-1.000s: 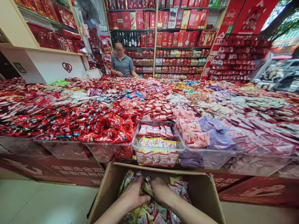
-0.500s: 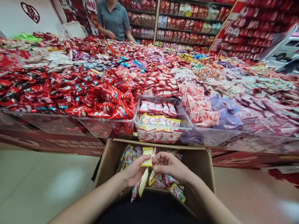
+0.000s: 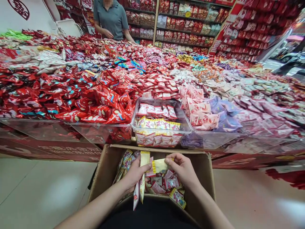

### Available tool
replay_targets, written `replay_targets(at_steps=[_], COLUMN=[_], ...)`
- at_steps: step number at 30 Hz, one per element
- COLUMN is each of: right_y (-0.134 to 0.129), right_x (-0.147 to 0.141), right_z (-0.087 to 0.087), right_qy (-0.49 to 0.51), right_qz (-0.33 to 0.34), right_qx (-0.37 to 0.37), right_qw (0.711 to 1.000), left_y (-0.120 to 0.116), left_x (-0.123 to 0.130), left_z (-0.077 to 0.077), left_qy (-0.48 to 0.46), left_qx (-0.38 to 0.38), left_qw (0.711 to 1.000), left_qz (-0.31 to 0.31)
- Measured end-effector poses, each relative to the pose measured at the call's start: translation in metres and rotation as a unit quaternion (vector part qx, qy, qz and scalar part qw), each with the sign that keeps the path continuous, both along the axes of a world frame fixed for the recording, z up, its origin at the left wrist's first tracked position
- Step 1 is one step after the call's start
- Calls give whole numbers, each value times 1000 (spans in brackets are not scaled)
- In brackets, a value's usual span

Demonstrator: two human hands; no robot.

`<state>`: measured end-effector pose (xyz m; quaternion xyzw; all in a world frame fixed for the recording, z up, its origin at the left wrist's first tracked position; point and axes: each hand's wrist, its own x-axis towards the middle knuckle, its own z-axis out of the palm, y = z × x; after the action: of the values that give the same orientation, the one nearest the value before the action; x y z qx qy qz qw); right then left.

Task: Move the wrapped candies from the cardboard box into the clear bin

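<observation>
Above an open cardboard box, my left hand is closed on several wrapped candies; some stand up past the thumb and others hang below the palm. My right hand pinches the right end of one yellow-ended candy packet, whose left end lies beside my left thumb. Loose wrapped candies fill the bottom of the box under both hands. Just beyond the box, a clear plastic bin holds rows of yellow-and-white and pink-and-white candies.
Clear bins heaped with red candy packets stand on the left, pink and purple packets on the right. A person in a grey shirt stands behind the display. Shelves of packets line the back wall.
My right hand has moved slightly right and now holds a candy packet stretched out flat. My left hand has shifted a little left with its candies. The whole view has shifted slightly.
</observation>
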<state>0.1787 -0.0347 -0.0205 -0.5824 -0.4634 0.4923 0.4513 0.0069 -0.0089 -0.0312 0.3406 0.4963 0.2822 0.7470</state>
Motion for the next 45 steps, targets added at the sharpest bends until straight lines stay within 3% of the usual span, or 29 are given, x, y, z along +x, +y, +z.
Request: replay_targets(at_steps=[4,11,16,28,33,36,39,45], right_y=[0,-3,-6,-6,-5,-7,-9,-8], right_x=[1,-1,-5,-9,6,10,4,-11], right_z=[-1,2,-6,0,11,21,22,5], right_qy=[14,41,21,137,9,-106,-128,-5], right_qz=[-18,11,31,55,33,129,213,124], right_qx=[11,86,128,7,74,111,106,39], right_qw=[1000,995,991,989,997,980,963,992], left_y=[-1,-2,-3,-3,-2,-3,-5,-8], left_x=[1,1,-1,-6,-2,-1,-1,-5], left_z=[1,5,7,6,3,3,1,-1], left_qy=[35,-11,-41,-58,-10,7,-30,-50], left_qx=[41,-42,-20,1,29,47,64,49], left_qw=[997,999,997,996,997,997,994,989], left_qz=[-47,-32,-61,-67,-70,-68,-85,-127])
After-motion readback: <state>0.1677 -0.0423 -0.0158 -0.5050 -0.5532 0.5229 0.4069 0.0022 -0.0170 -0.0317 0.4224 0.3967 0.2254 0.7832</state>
